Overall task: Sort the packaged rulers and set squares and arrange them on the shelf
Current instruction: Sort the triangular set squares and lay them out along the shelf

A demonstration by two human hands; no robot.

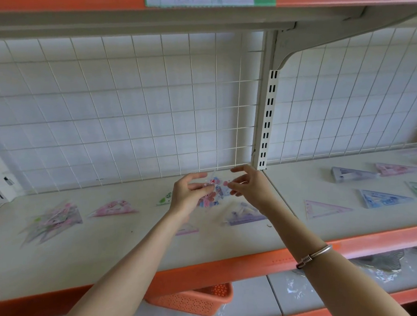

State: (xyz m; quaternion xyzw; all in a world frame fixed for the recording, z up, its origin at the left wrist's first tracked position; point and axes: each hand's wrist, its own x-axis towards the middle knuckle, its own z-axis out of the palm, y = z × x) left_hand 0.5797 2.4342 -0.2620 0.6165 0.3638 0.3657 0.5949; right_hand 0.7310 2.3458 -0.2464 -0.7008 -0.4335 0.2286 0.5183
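Above the grey shelf [123,250], left hand [188,194] and right hand [250,188] pinch a clear packet [217,190] printed pink-and-blue.

The back is closed by the grid [108,103] and post [266,117]; headroom is capped by the upper shelf [88,26]. Bare shelf [148,247] is left along the front edge; farther back it is dotted with a pile [52,219] at the left and single packets [112,209].

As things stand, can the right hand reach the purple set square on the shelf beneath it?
Probably yes: the right hand hovers above the purple set square, nothing between, though it holds a packet.
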